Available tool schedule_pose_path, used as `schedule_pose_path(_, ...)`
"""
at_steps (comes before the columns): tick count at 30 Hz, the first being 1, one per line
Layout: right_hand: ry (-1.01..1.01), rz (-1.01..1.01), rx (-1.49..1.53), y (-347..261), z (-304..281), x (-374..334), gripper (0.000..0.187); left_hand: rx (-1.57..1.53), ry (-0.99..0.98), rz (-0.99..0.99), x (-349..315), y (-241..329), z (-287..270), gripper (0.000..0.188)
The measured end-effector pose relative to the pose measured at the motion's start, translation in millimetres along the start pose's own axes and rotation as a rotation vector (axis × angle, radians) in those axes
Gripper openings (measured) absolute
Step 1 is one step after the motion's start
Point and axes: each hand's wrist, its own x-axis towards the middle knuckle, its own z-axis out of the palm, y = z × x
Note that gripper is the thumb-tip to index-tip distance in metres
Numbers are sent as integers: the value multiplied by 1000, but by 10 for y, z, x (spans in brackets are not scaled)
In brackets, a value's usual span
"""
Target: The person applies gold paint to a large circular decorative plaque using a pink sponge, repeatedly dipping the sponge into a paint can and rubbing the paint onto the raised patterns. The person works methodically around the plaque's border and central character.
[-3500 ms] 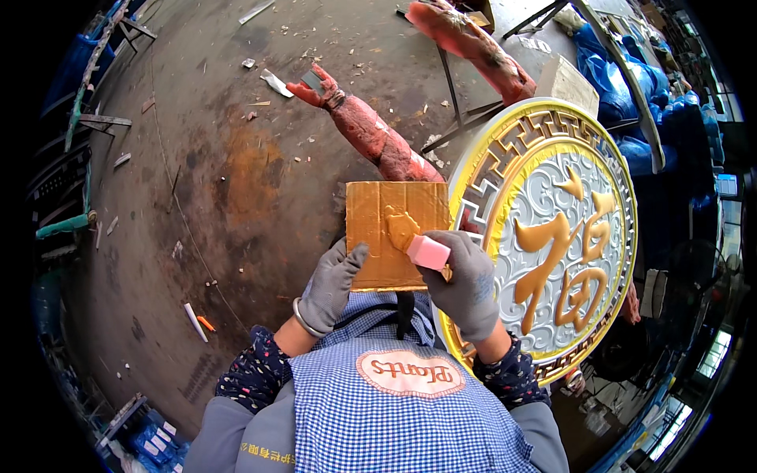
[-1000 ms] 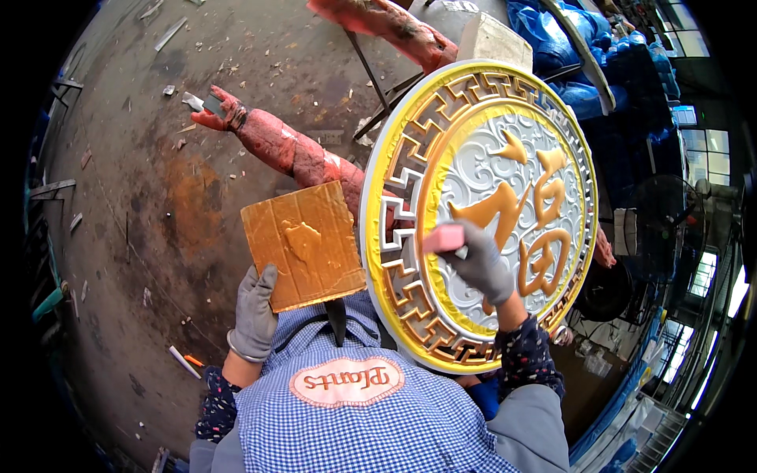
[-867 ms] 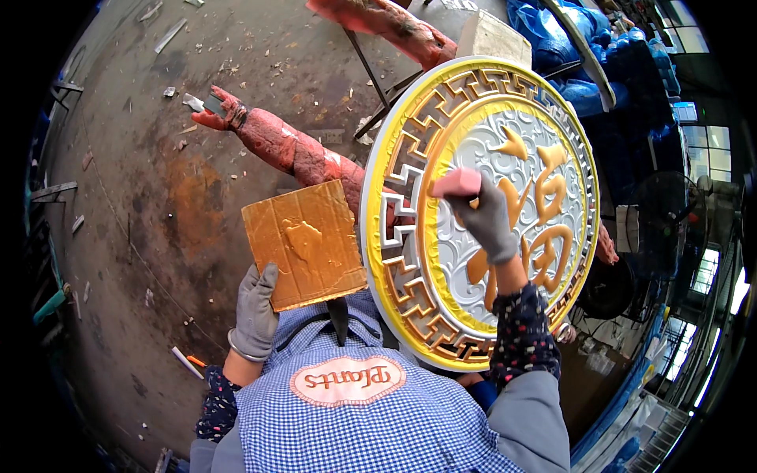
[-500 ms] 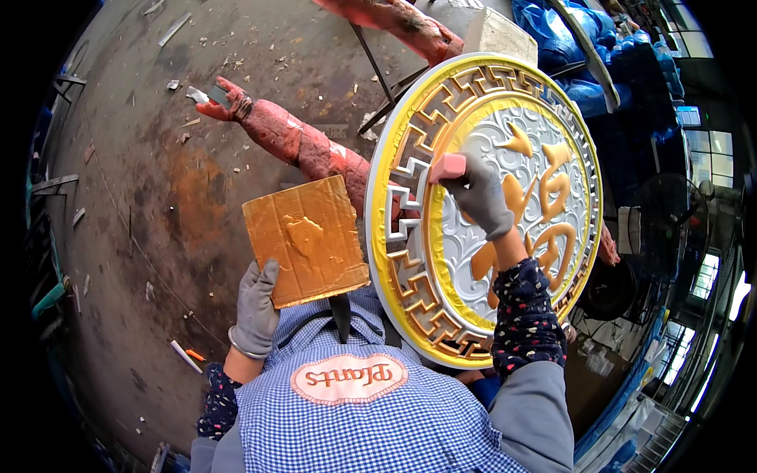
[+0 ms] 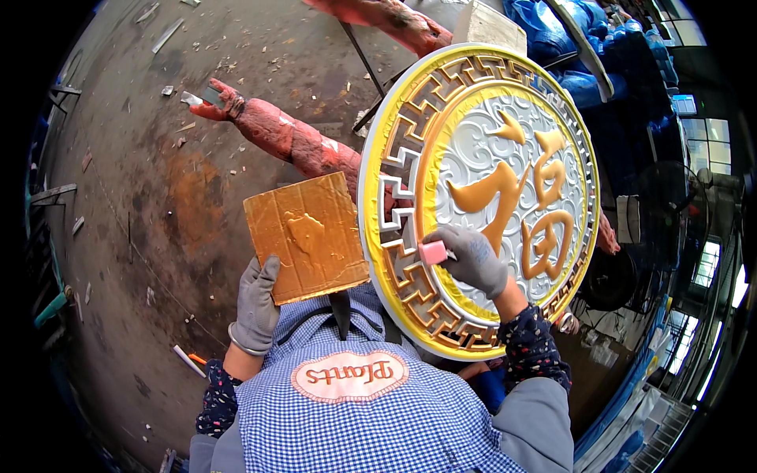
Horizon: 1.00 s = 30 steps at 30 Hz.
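My left hand [image 5: 258,303], in a grey glove, grips the lower left corner of a square cardboard piece [image 5: 306,236] coated in gold paint, with a wet pool in its middle. In my right hand [image 5: 471,260], also gloved, is a small pink sponge block [image 5: 433,252]. That sponge rests at the gold inner ring on the left side of a big round relief panel [image 5: 482,185]. White scrollwork, a raised gold character and a pierced key-pattern border make up the panel. Yellow covering lies along its rings, and some border pieces on the left are still white.
Behind the panel, thick reddish log-like beams [image 5: 292,142] cross over the stained, littered floor [image 5: 158,205]. A pale block [image 5: 489,27] and blue plastic sheeting [image 5: 583,87] stand at the far right. A fan [image 5: 670,197] is at the right.
My right hand has moved the sponge down along the inner ring, toward me, uncovering the upper left of the character. The left hand still holds the cardboard in nearly the same place.
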Motion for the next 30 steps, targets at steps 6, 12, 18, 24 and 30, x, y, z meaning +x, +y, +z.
schedule_pose_path(6, -168, 43, -9, -148, -132, -301, 34, 1, -1, -1, -25, -34, -37, 36)
schedule_pose_path(12, 293, 14, -6, 8, -130, 341, 38, 14, -14, 5, -28, -102, -142, 37)
schedule_pose_path(18, 179, 33, -58, 156, -73, 536, 32, 34, -19, 33, -96, -66, -128, 39)
schedule_pose_path(24, -7, -23, -80, 64, -19, 137, 29, 35, -6, 19, -119, -84, -108, 39)
schedule_pose_path(30, -110, -17, -93, -89, 21, -332, 23, 38, -28, 5, -118, -98, -83, 38)
